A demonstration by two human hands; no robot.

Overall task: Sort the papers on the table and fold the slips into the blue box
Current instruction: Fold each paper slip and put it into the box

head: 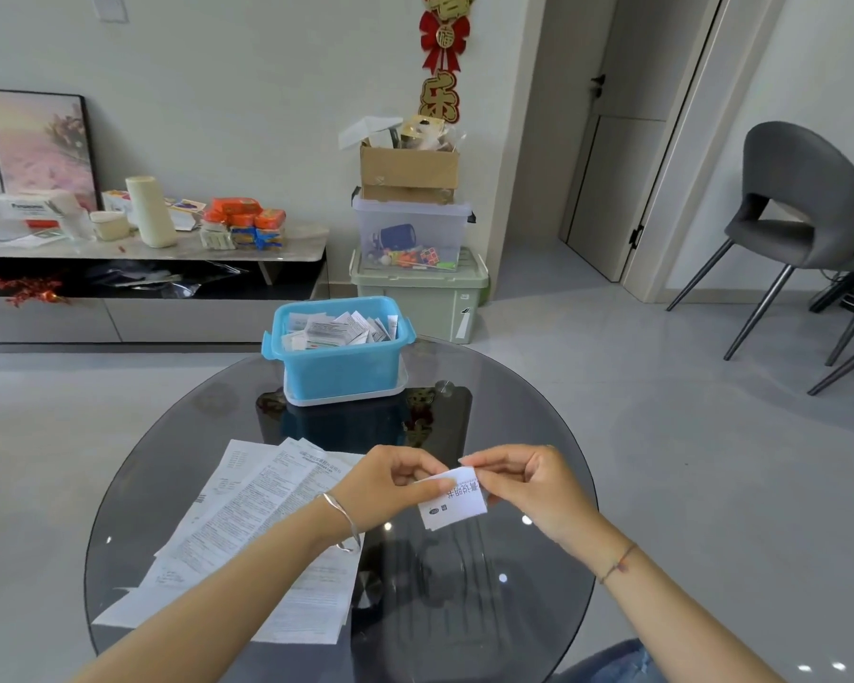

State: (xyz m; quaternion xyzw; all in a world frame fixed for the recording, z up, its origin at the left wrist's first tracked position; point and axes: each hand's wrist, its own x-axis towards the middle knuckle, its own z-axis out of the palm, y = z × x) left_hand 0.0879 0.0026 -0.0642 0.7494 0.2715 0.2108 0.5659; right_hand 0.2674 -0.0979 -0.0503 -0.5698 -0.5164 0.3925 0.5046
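Both hands hold a small folded white slip (457, 502) with printed text above the round dark glass table (528, 598). My left hand (390, 485) pinches its left top edge. My right hand (528, 485) pinches its right top edge. A fan of several unfolded printed papers (257, 534) lies flat on the table to the left, partly under my left forearm. The blue box (339, 357) stands at the table's far edge on a clear lid, with several folded slips (336, 330) inside it.
Beyond the table stand stacked storage bins (417, 268) with a cardboard box on top. A low cabinet (144, 283) with packets runs along the left wall. A grey chair (799, 224) stands at the right.
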